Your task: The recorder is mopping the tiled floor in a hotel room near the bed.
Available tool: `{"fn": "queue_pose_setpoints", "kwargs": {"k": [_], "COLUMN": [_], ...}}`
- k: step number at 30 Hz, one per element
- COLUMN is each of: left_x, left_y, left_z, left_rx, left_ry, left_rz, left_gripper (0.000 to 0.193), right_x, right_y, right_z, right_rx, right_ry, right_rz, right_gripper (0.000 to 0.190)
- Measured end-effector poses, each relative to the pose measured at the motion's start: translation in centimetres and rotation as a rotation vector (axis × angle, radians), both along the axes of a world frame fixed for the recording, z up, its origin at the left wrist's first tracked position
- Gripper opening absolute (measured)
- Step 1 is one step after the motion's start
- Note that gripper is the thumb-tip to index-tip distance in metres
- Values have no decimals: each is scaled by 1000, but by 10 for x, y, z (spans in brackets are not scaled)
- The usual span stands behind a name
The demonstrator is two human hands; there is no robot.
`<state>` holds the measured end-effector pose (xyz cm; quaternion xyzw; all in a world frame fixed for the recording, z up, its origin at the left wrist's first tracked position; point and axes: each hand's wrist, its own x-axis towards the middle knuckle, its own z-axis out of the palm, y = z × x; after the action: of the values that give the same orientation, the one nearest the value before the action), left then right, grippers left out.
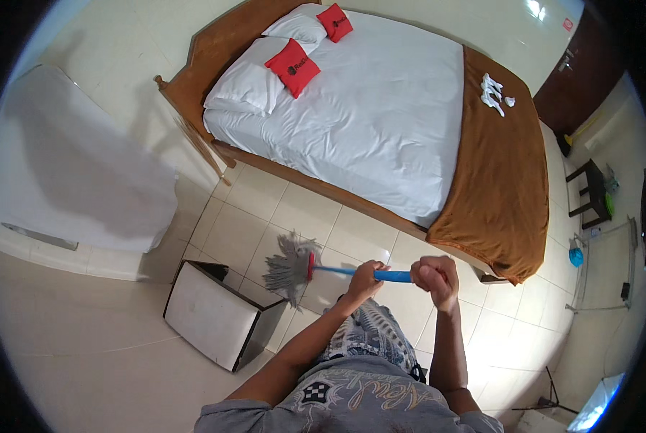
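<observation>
A string mop with a blue handle [333,269] and a red clamp lies across the view before me. Its grey strands [289,269] are spread on the pale floor tiles [307,208], between the bed and a small white-topped cabinet. My left hand [367,281] is closed around the handle at its middle part. Farther along to the right, my right hand [436,275] grips the handle's upper end, which its fingers hide.
A bed [355,108] with white sheets, red cushions and a brown runner [499,178] stands ahead. The small cabinet [214,314] is at lower left, near a white curtain [84,168]. Far right are a dark stool [593,189] and a door [583,70].
</observation>
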<state>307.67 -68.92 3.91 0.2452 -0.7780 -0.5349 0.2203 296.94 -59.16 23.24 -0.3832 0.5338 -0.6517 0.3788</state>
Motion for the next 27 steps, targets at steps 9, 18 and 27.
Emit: {"fn": "queue_pose_setpoints", "kwargs": {"k": [9, 18, 27], "left_x": [-23, -25, -81], "left_y": [-21, 27, 116], "left_z": [-37, -11, -40], "left_rx": [-159, -75, -201], "left_ry": [-120, -391, 50], "left_rz": [-62, -24, 336], "left_gripper": [25, 33, 40], "right_x": [28, -44, -93], "right_y": [26, 41, 106], "right_z": [-43, -32, -69], "right_rx": [101, -27, -52], "right_ry": [412, -88, -109], "right_rz": [-14, 34, 10], "right_gripper": [26, 33, 36]}}
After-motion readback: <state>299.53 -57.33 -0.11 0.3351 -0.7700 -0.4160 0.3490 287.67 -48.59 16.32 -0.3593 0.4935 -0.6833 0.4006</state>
